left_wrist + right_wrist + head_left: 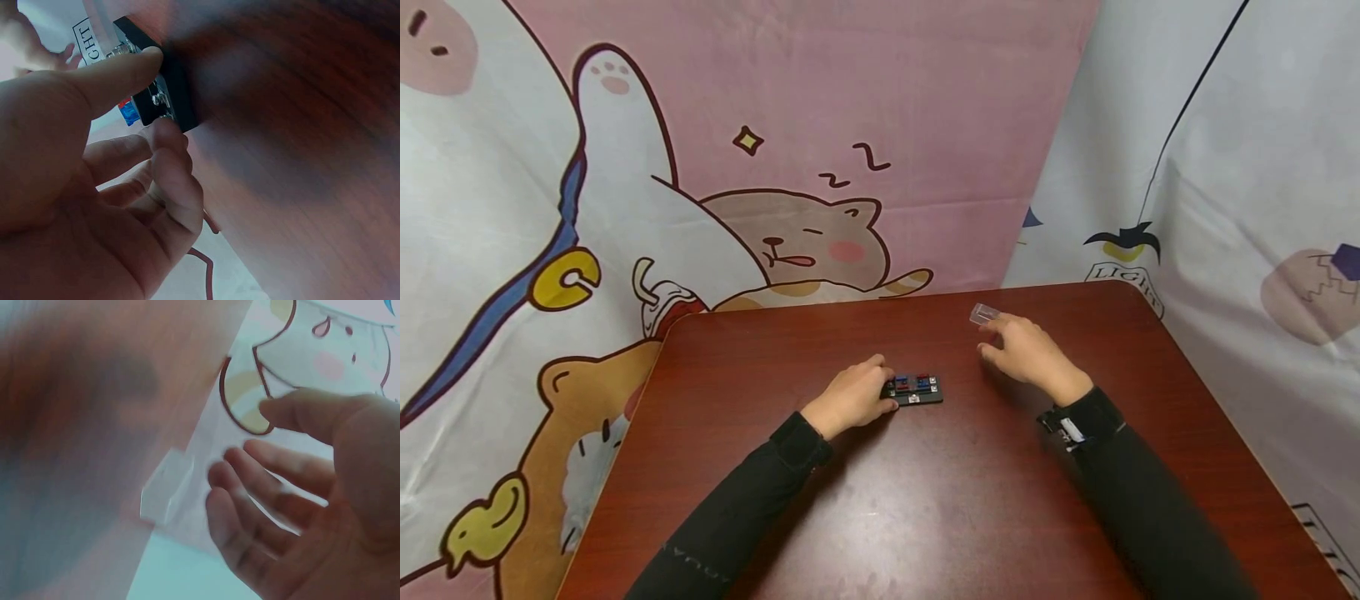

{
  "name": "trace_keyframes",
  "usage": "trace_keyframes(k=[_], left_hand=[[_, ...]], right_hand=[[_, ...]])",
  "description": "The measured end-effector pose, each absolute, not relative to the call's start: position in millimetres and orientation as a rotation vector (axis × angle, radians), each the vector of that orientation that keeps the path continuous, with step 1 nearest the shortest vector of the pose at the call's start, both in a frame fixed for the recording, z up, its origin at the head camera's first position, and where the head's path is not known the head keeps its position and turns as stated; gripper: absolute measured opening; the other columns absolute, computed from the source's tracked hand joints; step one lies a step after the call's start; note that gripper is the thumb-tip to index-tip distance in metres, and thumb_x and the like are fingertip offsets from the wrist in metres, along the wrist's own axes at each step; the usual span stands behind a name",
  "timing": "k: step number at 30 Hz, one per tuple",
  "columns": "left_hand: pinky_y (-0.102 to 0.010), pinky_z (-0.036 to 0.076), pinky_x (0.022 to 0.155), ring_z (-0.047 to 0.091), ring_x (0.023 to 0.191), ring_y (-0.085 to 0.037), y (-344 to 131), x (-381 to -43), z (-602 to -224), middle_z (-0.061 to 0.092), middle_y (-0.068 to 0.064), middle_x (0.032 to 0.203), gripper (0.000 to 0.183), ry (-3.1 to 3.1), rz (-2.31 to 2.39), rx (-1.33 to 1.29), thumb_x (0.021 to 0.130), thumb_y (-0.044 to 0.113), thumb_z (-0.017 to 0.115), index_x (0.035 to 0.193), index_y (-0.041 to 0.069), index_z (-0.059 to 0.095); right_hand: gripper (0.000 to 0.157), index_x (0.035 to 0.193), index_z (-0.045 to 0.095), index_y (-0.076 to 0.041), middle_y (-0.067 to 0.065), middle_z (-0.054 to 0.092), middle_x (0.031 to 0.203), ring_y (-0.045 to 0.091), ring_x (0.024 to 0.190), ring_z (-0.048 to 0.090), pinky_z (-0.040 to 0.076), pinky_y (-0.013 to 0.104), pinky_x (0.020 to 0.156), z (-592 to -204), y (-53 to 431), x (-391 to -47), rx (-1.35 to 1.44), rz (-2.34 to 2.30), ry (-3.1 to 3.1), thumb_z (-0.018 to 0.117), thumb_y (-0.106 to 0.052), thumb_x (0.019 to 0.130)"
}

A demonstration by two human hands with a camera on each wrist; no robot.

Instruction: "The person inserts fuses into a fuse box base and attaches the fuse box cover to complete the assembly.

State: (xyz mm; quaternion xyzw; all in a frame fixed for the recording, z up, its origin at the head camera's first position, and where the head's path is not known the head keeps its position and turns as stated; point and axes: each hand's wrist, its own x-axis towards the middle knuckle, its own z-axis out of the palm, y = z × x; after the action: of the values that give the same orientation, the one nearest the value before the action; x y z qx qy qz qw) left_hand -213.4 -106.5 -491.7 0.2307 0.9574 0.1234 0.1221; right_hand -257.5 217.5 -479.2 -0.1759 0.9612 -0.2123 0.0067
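Note:
Near the middle of the table, my left hand pinches the left end of a small black fuse block carrying red and blue blade fuses. In the left wrist view the thumb presses along one side of the fuse block, with curled fingers at its lower end. Farther back and to the right lies a clear plastic cover near the table's far edge. My right hand is just in front of that cover, fingers loosely bent and holding nothing. The right wrist view has the clear cover beyond the fingertips.
The reddish-brown wooden table has rounded far corners. Behind it hangs a pink and white cartoon curtain, and a pale printed sheet runs along the right side.

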Motion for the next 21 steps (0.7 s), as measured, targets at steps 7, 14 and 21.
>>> trace_keyframes(k=[7,14,21], left_hand=[[-0.049,0.061,0.101,0.072,0.114,-0.027,-105,-215,-493,0.064,-0.009,0.141,0.054,2.791,0.337,0.65,0.102,0.035,0.082,0.148,0.01,0.069],[-0.048,0.062,0.098,0.072,0.113,-0.028,-106,-214,-493,0.065,-0.009,0.138,0.052,2.801,0.328,0.66,0.101,0.034,0.083,0.146,0.01,0.071],[-0.047,0.063,0.096,0.072,0.108,-0.026,-105,-214,-492,0.065,-0.008,0.133,0.051,2.807,0.328,0.685,0.1,0.035,0.084,0.144,0.01,0.072]], right_hand=[[0.048,0.143,0.068,0.003,0.022,0.068,0.127,0.035,0.1,0.063,0.055,0.054,0.086,-476,236,-285,-0.42,-0.668,3.093,0.074,-0.022,0.102],[0.055,0.147,0.064,0.003,0.024,0.065,0.133,0.04,0.108,0.065,0.055,0.062,0.094,-484,236,-303,-0.324,-0.537,3.014,0.074,-0.026,0.101],[0.048,0.14,0.069,0.003,0.022,0.066,0.126,0.038,0.104,0.065,0.056,0.061,0.092,-489,237,-311,-0.283,-0.51,3.014,0.075,-0.026,0.102]])
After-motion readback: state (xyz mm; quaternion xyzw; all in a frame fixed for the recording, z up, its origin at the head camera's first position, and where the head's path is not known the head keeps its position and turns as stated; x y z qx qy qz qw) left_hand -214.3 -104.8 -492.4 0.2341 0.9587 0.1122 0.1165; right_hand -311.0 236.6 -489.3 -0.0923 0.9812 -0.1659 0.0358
